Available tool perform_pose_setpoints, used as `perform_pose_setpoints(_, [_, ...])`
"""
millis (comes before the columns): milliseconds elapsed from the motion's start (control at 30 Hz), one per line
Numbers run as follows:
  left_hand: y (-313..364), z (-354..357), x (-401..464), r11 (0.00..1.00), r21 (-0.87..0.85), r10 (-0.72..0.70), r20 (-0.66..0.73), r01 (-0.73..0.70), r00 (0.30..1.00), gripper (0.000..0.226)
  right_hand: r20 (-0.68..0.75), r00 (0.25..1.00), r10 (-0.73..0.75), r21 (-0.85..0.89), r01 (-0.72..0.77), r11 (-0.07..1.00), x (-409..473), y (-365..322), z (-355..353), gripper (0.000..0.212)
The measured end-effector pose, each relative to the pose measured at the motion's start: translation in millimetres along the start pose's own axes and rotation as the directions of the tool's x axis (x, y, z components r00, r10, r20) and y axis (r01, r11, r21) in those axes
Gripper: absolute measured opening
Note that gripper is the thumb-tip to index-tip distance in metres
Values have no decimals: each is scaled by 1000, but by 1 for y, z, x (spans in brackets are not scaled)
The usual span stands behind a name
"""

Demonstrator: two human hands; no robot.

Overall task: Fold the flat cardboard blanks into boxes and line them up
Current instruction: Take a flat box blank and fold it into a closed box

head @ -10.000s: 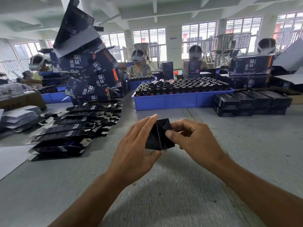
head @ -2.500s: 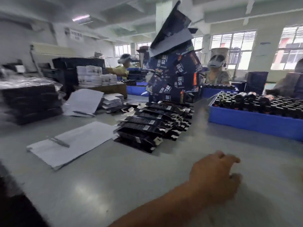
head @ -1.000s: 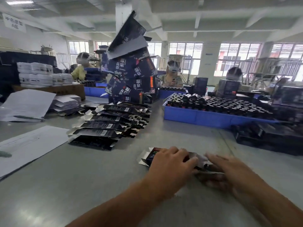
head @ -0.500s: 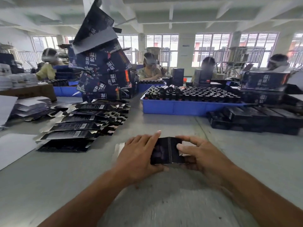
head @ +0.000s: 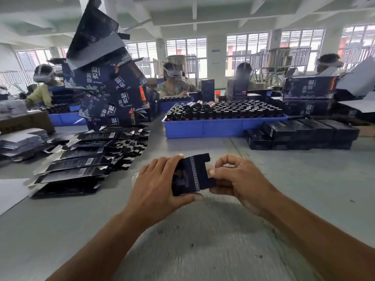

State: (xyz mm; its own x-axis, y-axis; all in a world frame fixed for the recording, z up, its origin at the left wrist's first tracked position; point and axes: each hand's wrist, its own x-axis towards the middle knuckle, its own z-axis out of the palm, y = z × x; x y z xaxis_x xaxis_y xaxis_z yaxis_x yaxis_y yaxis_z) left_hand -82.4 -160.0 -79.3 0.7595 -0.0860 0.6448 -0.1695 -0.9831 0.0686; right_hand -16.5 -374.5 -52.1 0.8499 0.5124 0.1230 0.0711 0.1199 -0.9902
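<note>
A dark blue cardboard blank [head: 190, 174] is held just above the grey table [head: 203, 240], in front of me. My left hand [head: 158, 185] grips its left side, thumb underneath and fingers over the top edge. My right hand [head: 237, 179] pinches its right edge with curled fingers. Fanned stacks of flat blanks [head: 81, 161] lie to the left. A row of folded dark boxes [head: 300, 134] is lined up at the right.
A blue tray of dark bottles [head: 223, 122] stands behind my hands. A tall leaning pile of printed cartons [head: 107, 82] rises at the back left. White sheets [head: 10, 191] lie at the left edge. Several people sit at the far side.
I reached left, took one flat blank from the stacks and brought it in front of me. Over the last half second both hands lifted it and tilted it up.
</note>
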Motion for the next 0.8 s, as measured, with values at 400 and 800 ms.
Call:
perform_pose_setpoints(400, [8,-5,1,995,-15,92,-94,-94,991,104,1,983,-184,-262,178,949,-7,-6,3,15])
perform_pose_setpoints(800, [12,-12,1,980,61,196,-65,-192,978,71,38,932,-362,-437,341,832,-8,-3,6,49])
